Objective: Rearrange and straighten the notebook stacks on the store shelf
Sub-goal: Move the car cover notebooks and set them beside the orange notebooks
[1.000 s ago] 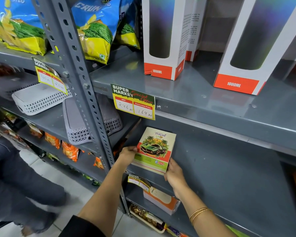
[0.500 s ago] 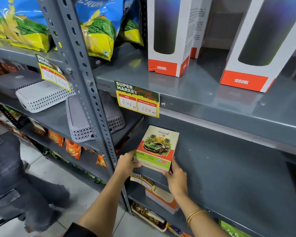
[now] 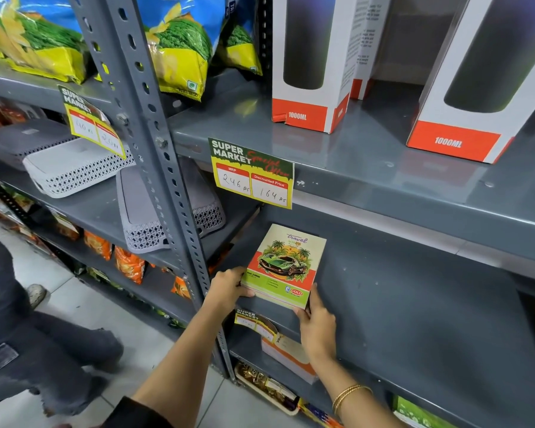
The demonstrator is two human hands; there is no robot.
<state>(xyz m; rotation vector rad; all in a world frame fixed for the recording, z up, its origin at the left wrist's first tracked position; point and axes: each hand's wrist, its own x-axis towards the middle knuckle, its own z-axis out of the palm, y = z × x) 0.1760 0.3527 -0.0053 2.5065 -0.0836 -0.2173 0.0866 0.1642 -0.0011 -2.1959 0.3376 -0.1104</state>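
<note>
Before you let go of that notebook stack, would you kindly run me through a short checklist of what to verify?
1. Left hand holds the stack's left edge: ok.
2. Right hand holds the front right corner: ok.
3. Notebook stack lies flat on the shelf: ok.
4. Stack squared to the shelf's front edge: not ok, it sits turned at an angle.
5. Notebooks within the stack flush with one another: cannot tell, only the front edges show.
6. Room to the right on the shelf for sliding the stack: ok, bare surface there.
</note>
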